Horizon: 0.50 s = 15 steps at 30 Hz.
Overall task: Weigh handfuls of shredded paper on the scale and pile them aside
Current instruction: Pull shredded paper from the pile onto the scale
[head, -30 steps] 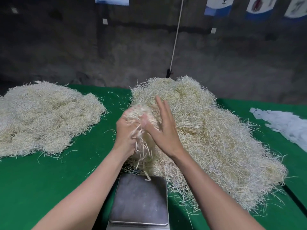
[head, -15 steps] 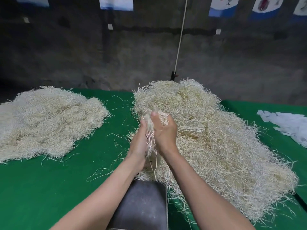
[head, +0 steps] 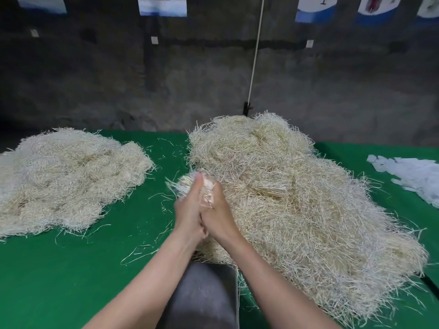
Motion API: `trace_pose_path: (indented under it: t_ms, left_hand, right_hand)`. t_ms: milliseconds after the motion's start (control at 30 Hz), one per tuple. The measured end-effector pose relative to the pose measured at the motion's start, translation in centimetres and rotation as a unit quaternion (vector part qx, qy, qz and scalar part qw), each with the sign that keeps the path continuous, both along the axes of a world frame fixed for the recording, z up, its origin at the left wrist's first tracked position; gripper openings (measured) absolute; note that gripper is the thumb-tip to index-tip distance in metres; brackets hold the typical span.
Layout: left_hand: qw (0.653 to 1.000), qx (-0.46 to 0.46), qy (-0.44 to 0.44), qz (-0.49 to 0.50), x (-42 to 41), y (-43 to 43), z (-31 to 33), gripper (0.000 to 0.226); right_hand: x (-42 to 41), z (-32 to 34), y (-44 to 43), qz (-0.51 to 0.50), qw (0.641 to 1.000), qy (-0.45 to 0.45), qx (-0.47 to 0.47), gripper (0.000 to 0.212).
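shredded paper handful sits squeezed between both hands above the green table, just at the near left edge of the big pile, and from my remote seat i see it held off the cloth, not lying on the scale. the left hand and the right hand are pressed together with the heels of the palms touching, both clasping the wad; the right hand curls over its top, while loose strands poke out to the left past the left hand. motion blur softens the fingertips, so i cannot tell exactly how each finger lies. the scale is below the wrists at the near edge, its grey platform bare where it shows between my 2 forearms, and the big pile's near fringe touches its far edge. a 2nd heap, the left pile, lies well apart on the left side of the cloth, with a strip of green between the 2 heaps. stray strands lie scattered on that strip. white paper scraps lie at the far right of the table. behind the table stands a dark wall, and a white cord hangs down it behind the big pile.
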<state>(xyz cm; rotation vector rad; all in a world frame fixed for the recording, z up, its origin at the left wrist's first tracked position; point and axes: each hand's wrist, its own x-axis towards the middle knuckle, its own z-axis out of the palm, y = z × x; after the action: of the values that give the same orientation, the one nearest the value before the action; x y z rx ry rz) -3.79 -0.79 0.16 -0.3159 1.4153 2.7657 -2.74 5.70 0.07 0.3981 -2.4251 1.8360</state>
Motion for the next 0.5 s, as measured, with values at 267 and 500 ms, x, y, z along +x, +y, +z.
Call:
trace_pose_path:
  t_ms: [267,500]
  left_hand:
    - [0.975,-0.218,0.02,0.035,-0.9,-1.3,2.9,0.089]
    - [0.948,-0.288,0.045,0.123,-3.1,-4.1,5.4,0.115]
  right_hand:
    - [-1.2,1.8,0.5,-0.004,0.979,-0.075,-0.191,0.106]
    - [-0.5,-3.5,4.0,0.083,0.987,-0.127,0.055,0.031]
